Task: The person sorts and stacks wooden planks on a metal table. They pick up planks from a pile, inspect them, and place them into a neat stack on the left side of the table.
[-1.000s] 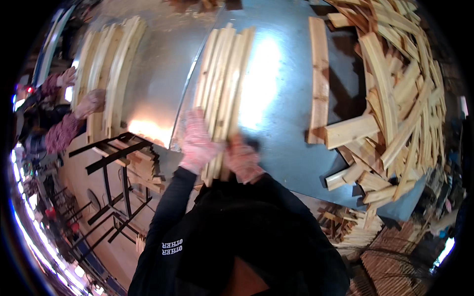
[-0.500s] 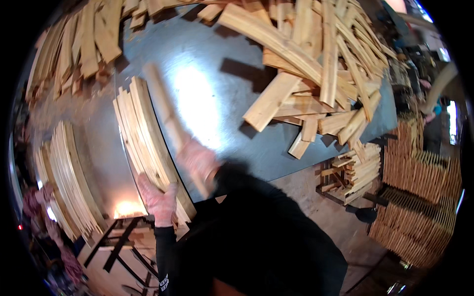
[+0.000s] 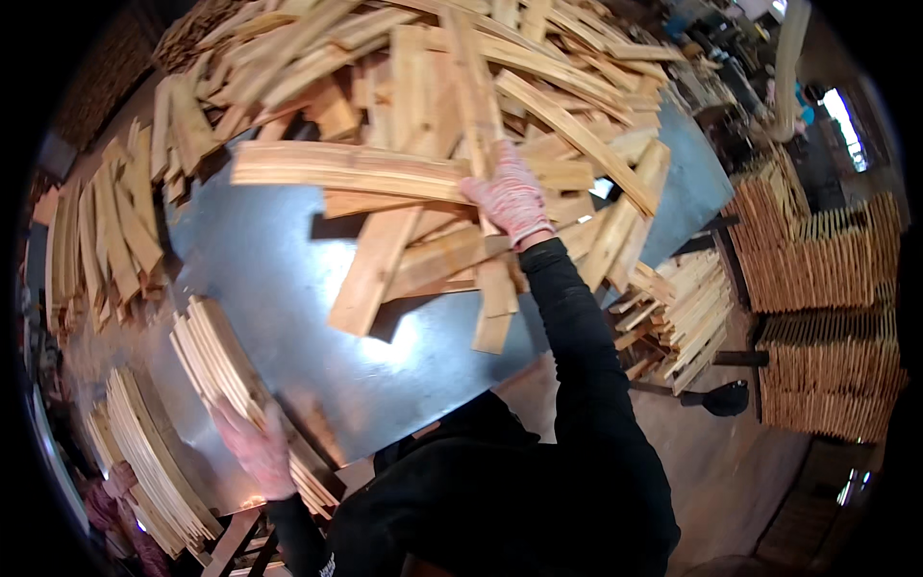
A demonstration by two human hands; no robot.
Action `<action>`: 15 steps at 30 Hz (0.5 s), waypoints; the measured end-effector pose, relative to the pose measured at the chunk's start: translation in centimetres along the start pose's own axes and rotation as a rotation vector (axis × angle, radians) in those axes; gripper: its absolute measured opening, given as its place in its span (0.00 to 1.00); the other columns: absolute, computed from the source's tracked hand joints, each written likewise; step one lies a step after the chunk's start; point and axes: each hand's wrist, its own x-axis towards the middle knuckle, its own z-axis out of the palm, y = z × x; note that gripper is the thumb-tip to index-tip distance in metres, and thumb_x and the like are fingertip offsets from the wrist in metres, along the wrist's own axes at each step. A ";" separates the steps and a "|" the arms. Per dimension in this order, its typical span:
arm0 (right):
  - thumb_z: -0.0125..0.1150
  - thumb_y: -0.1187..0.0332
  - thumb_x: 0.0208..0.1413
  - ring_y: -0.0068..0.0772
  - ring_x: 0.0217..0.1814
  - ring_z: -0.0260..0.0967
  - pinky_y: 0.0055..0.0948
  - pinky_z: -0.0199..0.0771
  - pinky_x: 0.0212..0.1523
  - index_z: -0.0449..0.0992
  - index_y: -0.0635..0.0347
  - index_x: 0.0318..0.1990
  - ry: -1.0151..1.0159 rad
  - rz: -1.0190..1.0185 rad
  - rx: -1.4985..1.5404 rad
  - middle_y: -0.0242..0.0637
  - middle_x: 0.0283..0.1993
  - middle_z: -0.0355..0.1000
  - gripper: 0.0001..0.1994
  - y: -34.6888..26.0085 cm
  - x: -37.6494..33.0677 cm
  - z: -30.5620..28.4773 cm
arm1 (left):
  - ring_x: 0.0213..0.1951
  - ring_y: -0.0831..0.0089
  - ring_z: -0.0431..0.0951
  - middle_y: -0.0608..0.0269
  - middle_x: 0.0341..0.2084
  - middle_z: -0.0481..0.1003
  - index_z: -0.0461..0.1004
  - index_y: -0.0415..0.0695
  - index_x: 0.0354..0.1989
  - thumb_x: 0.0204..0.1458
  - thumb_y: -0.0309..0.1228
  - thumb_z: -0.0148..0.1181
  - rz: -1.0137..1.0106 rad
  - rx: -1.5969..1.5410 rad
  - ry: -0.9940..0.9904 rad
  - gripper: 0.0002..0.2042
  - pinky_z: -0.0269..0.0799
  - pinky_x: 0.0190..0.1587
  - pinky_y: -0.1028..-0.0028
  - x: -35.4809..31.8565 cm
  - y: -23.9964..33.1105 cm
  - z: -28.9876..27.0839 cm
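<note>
Right hand (image 3: 511, 199) on planks (image 3: 356, 171), white lettering (image 3: 329, 565) on black garment (image 3: 461, 481)

Your right arm (image 3: 591, 351) stretches far forward, nearly straight, in its black sleeve; your right hand (image 3: 512, 197), in a red-and-white knit glove, faces palm down, thumb out to the left; how firmly its fingers close can't be told; your left forearm (image 3: 294, 535) sits low and left, mostly cut off below; your left hand (image 3: 258, 447) is palm down, thumb spread from its fingers; your 2 hands are well apart.
</note>
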 end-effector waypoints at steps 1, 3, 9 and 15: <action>0.71 0.52 0.47 0.55 0.73 0.55 0.41 0.55 0.71 0.50 0.70 0.72 0.023 -0.042 0.093 0.60 0.70 0.58 0.51 1.8 -1.2 0.2 | 0.68 0.40 0.59 0.34 0.67 0.57 0.55 0.35 0.70 0.53 0.38 0.65 0.178 -0.070 0.038 0.39 0.55 0.70 0.57 2.3 3.5 -0.8; 0.70 0.55 0.46 0.58 0.71 0.56 0.41 0.56 0.71 0.52 0.65 0.71 0.103 -0.140 0.288 0.58 0.69 0.59 0.48 5.0 -4.5 -0.2 | 0.67 0.46 0.62 0.43 0.65 0.63 0.59 0.36 0.68 0.48 0.29 0.68 0.526 -0.108 0.080 0.37 0.55 0.70 0.55 10.3 12.8 -2.5; 0.61 0.75 0.46 0.54 0.69 0.61 0.41 0.61 0.68 0.55 0.61 0.72 0.474 -0.190 0.163 0.53 0.65 0.63 0.41 20.3 -5.2 -8.0 | 0.67 0.56 0.62 0.51 0.62 0.66 0.58 0.44 0.68 0.30 0.45 0.77 0.886 0.262 -0.218 0.52 0.47 0.71 0.52 23.5 25.9 4.6; 0.54 0.82 0.46 0.40 0.70 0.59 0.36 0.59 0.69 0.53 0.60 0.73 0.303 -0.227 0.676 0.46 0.71 0.58 0.42 22.0 -5.7 -5.6 | 0.45 0.51 0.77 0.49 0.42 0.74 0.66 0.44 0.60 0.41 0.48 0.72 0.744 0.001 -0.480 0.37 0.73 0.45 0.58 18.2 24.0 1.2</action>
